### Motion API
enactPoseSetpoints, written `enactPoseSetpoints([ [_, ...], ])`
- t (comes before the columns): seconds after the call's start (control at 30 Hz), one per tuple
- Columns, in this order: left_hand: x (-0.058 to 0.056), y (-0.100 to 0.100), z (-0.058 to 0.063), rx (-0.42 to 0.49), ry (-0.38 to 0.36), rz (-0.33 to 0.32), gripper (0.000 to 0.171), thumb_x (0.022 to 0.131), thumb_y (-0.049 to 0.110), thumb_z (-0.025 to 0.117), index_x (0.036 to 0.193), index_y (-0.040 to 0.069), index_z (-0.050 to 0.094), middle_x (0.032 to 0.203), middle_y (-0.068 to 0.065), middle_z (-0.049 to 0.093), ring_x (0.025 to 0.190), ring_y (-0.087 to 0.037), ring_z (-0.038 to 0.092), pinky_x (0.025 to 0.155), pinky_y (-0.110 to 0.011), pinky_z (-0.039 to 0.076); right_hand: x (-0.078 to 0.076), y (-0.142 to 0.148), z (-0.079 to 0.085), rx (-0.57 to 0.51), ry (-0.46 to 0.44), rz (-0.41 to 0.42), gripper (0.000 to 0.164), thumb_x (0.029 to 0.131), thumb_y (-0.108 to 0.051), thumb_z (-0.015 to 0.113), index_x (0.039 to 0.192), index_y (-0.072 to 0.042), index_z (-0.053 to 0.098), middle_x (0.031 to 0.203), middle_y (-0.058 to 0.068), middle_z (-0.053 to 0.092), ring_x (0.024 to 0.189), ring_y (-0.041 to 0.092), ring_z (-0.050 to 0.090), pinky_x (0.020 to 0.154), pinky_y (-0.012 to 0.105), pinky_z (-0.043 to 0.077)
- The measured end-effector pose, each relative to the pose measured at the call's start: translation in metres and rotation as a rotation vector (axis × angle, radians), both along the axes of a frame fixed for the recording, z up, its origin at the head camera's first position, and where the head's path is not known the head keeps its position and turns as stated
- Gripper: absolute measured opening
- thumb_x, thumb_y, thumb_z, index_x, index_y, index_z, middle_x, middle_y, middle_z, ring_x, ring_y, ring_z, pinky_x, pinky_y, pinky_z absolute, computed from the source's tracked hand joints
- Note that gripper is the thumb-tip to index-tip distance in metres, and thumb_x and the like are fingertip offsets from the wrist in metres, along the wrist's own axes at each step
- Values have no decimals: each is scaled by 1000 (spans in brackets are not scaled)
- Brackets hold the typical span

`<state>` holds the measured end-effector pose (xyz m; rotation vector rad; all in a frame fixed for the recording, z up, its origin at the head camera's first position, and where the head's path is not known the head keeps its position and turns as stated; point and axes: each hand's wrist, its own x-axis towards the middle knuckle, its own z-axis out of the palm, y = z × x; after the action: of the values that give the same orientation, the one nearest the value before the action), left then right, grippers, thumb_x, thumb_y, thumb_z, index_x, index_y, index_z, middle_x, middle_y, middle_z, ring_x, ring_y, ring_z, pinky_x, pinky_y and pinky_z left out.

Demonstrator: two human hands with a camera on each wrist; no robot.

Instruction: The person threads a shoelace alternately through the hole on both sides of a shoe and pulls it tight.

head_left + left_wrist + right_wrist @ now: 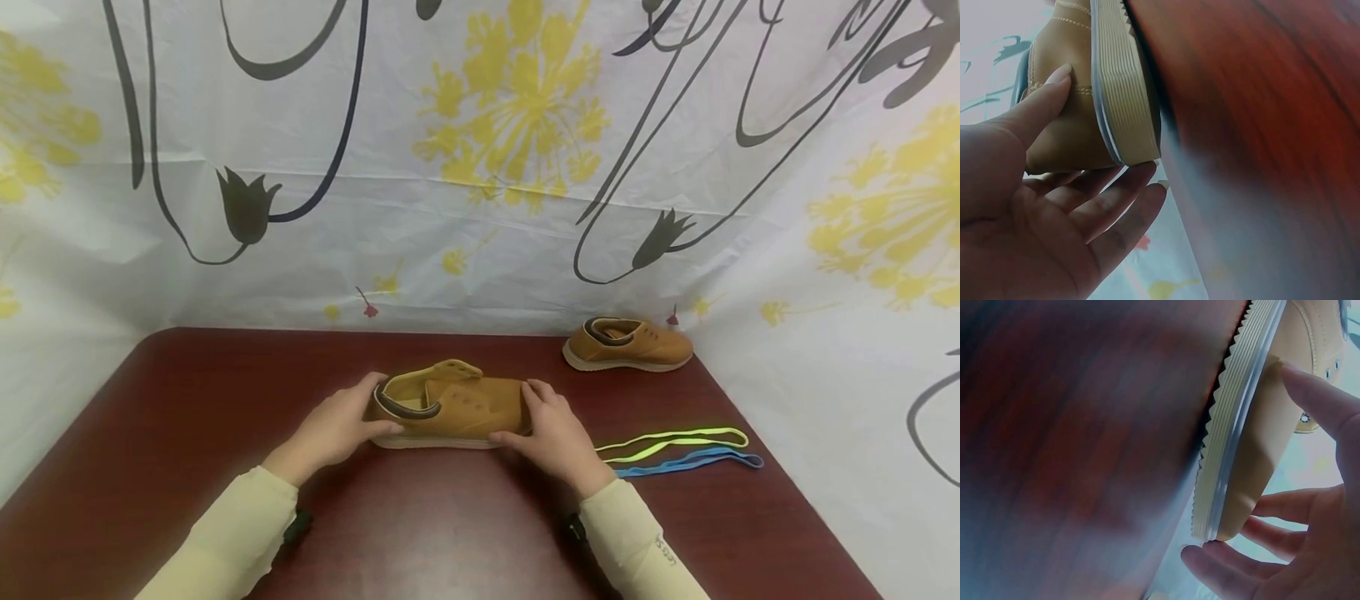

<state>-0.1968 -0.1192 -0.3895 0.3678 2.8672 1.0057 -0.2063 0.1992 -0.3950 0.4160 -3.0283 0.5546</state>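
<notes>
A tan lace-up shoe (pixel 468 408) with a dark collar and pale sole sits upright near the middle of the table, toe to the right. No lace runs through the eyelets that show. My left hand (pixel 337 425) holds its heel, thumb on the near side and fingers round the back, as the left wrist view shows on the shoe's heel (pixel 1072 134). At the other end my right hand (pixel 551 429) grips the toe, the thumb against the near side. In the right wrist view its fingers curve round the front of the shoe (pixel 1257 450).
A second tan shoe (pixel 637 346) stands at the back right of the dark red table (pixel 225 392). On the right lie a yellow-green shoelace (pixel 675 435) and a blue shoelace (pixel 697 460). Behind the table hangs a white patterned cloth (pixel 337 258).
</notes>
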Motion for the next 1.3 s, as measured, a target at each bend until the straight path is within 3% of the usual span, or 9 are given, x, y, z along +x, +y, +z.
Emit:
enactPoseSetpoints([
  [0.4,0,-38,17,-68,-38,-96,67,80,35,86,129,2,56,109,-7,69,102,-26,65,88,-49,53,9,-36,1,48,33,30,92,84,-56,76,148,3,46,151,21,48,133,43,50,105,51,49],
  [0.6,5,-56,22,-94,-36,-127,68,77,31,88,126,-2,56,103,-7,68,97,-25,63,85,-48,53,18,-53,-1,109,101,87,91,85,-56,75,147,4,47,148,21,50,129,43,52,100,50,53],
  [0.8,7,-54,29,-94,-71,-140,66,75,25,89,125,-2,55,100,-6,67,92,-22,62,81,-44,52,23,-56,0,121,123,73,89,85,-55,76,146,4,48,147,21,51,129,43,53,100,51,52],
  [0.93,10,-46,39,-86,-100,-106,81,74,23,89,138,-4,46,119,-19,66,106,-33,63,89,-51,53,25,-54,0,113,124,68,90,85,-55,76,147,3,48,148,19,51,127,41,54,97,50,54],
  [1.07,18,-32,51,-96,-50,-31,96,78,30,87,150,-3,33,146,-30,44,132,-47,47,102,-63,45,25,-52,0,72,94,72,90,85,-56,75,150,0,45,153,17,47,132,39,53,95,50,56],
  [1.2,29,-15,65,-92,61,56,75,85,40,80,140,0,49,136,-25,50,125,-43,49,100,-61,46,27,-43,0,39,102,74,87,86,-54,76,150,-3,46,153,17,48,137,36,53,99,50,54],
  [1.3,35,-5,71,-72,94,72,57,90,45,74,127,3,62,125,-20,58,115,-35,55,96,-56,48,29,-31,1,47,170,77,77,87,-47,77,145,-3,53,146,16,56,131,32,59,98,48,55],
])
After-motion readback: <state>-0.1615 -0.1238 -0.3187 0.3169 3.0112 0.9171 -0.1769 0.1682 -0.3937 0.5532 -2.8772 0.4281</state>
